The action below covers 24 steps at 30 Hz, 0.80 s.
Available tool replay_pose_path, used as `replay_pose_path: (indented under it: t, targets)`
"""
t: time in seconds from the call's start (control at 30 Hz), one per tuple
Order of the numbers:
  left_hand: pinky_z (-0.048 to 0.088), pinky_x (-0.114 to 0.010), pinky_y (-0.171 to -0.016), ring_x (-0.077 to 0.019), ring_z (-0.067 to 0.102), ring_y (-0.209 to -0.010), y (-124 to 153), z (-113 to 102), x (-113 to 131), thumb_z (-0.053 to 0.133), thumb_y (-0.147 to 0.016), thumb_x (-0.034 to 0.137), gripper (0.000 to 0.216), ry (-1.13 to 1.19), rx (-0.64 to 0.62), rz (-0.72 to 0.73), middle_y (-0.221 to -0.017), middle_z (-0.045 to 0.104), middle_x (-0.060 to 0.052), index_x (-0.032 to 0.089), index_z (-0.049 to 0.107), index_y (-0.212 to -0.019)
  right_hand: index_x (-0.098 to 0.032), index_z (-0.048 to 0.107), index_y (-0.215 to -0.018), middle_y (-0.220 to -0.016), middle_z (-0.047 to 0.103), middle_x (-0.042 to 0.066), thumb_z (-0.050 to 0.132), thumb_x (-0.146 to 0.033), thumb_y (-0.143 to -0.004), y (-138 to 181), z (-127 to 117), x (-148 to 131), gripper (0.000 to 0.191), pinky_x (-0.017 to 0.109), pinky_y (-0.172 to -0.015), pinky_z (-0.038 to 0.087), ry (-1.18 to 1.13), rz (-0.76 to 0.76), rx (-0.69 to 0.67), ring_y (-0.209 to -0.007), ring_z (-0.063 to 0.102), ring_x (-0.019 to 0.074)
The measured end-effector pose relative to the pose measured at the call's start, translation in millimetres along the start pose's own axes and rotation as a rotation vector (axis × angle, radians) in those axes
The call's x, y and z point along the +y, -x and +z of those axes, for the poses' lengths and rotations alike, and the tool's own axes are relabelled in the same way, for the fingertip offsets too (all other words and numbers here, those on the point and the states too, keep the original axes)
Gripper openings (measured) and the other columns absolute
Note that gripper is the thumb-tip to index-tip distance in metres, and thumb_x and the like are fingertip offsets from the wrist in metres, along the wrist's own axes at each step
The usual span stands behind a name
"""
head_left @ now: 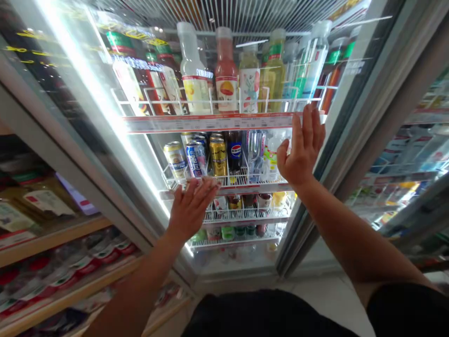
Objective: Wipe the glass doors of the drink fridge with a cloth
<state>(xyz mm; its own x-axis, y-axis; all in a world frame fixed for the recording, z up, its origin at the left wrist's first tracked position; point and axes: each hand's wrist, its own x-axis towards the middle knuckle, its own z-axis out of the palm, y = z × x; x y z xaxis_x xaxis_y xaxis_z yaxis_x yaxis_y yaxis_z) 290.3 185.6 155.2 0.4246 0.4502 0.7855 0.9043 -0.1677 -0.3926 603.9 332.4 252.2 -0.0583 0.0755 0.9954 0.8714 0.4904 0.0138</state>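
Note:
My left hand (191, 203) is stretched out low in front of the drinks cooler, its fingers extended and nothing in them. Just beyond its fingertips stand a gold can (218, 157), a blue and white can (196, 158) and a pale can (175, 159). Higher up, at the cooler's right side, my right hand (301, 147) is raised with fingers straight and palm forward, holding nothing. Its fingertips overlap the upper price strip (210, 122). Reflections suggest glass in front of the shelves; whether either hand touches it, I cannot tell.
Tall juice bottles (226, 70) line the top wire shelf. A dark cola bottle (235, 150) and clear bottles (256, 154) share the shelf below. Metal door frames (333, 187) flank the cooler. Wooden shelves (56, 241) of packed goods stand at left, another cooler section (403, 168) at right.

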Motion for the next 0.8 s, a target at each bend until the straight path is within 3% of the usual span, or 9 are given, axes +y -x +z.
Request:
replay_pose_path:
  t: [0.07, 0.23, 0.3, 0.37, 0.5, 0.57, 0.7, 0.8]
  targets:
    - [0.003, -0.054, -0.137, -0.0252, 0.024, -0.162, 2.8, -3.0, -7.1, 0.053, -0.1, 0.007, 0.078, -0.026, 0.013, 0.009, -0.161, 0.05, -0.003, 0.037, 0.029, -0.168, -0.018, 0.039, -0.161, -0.166, 0.044, 0.015, 0.037, -0.026, -0.093, 0.0, 0.6, 0.7, 0.068, 0.061, -0.129, 0.023, -0.004, 0.007, -0.011, -0.163, 0.025, 0.0295]
    - [0.009, -0.067, -0.133, -0.036, 0.017, -0.163, -12.1, -24.1, -53.6, 0.055, -0.104, 0.019, 0.066, -0.048, 0.123, -0.262, -0.173, 0.029, -0.007, 0.027, 0.034, -0.166, -0.019, 0.039, -0.161, -0.167, 0.043, 0.015, 0.036, -0.03, -0.094, -2.6, -4.2, -1.6, 0.068, 0.063, -0.128, 0.023, 0.007, 0.045, -0.065, -0.163, 0.026, 0.0313]
    - [0.011, -0.068, -0.132, -0.0368, 0.013, -0.163, -8.1, -21.2, -49.4, 0.057, -0.103, 0.018, 0.07, -0.045, 0.134, -0.274, -0.174, 0.025, -0.01, 0.026, 0.031, -0.168, -0.018, 0.038, -0.162, -0.167, 0.043, 0.015, 0.037, -0.03, -0.094, -3.3, -6.2, -3.1, 0.069, 0.065, -0.127, 0.023, 0.006, 0.061, -0.089, -0.163, 0.026, 0.0324]
    - [0.008, -0.062, -0.135, -0.0323, 0.005, -0.164, 4.1, -10.5, -29.7, 0.059, -0.101, 0.012, 0.079, -0.058, 0.117, -0.199, -0.173, 0.025, -0.012, 0.025, 0.024, -0.17, -0.019, 0.038, -0.162, -0.167, 0.042, 0.015, 0.037, -0.03, -0.093, -3.6, -7.1, -3.6, 0.07, 0.066, -0.127, 0.023, 0.001, 0.074, -0.103, -0.163, 0.026, 0.0332]
    - [-0.001, -0.042, -0.138, -0.0189, 0.009, -0.163, 27.1, 5.4, -1.6, 0.06, -0.097, 0.006, 0.085, -0.035, 0.017, -0.009, -0.161, 0.049, -0.004, 0.031, 0.025, -0.17, -0.02, 0.036, -0.164, -0.168, 0.04, 0.014, 0.039, -0.031, -0.093, -2.8, -5.9, -1.8, 0.071, 0.067, -0.127, 0.024, -0.002, 0.063, -0.108, -0.164, 0.022, 0.0342]
    - [-0.001, -0.046, -0.138, -0.0195, 0.014, -0.163, 26.9, 2.0, -13.0, 0.059, -0.098, 0.007, 0.083, -0.038, 0.036, -0.01, -0.158, 0.054, -0.004, 0.033, 0.026, -0.169, -0.019, 0.036, -0.164, -0.169, 0.04, 0.014, 0.038, -0.03, -0.094, -1.9, -5.0, -1.1, 0.071, 0.066, -0.127, 0.025, 0.014, 0.054, -0.097, -0.164, 0.023, 0.0333]
    - [0.008, -0.064, -0.134, -0.0304, 0.014, -0.164, 18.8, -9.9, -51.2, 0.06, -0.1, 0.014, 0.082, -0.088, 0.146, -0.203, -0.169, 0.036, -0.01, 0.033, 0.022, -0.17, -0.017, 0.037, -0.163, -0.168, 0.041, 0.015, 0.036, -0.027, -0.094, 0.7, -4.6, -2.0, 0.069, 0.064, -0.127, 0.027, 0.037, 0.05, -0.067, -0.163, 0.026, 0.0319]
    - [0.016, -0.064, -0.133, -0.032, 0.011, -0.164, 26.7, -5.1, -48.6, 0.058, -0.102, 0.016, 0.08, -0.087, 0.166, -0.241, -0.171, 0.033, -0.01, 0.033, 0.021, -0.171, -0.016, 0.039, -0.162, -0.169, 0.04, 0.016, 0.037, -0.028, -0.094, 1.2, -4.0, -1.2, 0.069, 0.065, -0.127, 0.027, 0.025, 0.061, -0.077, -0.163, 0.025, 0.0323]
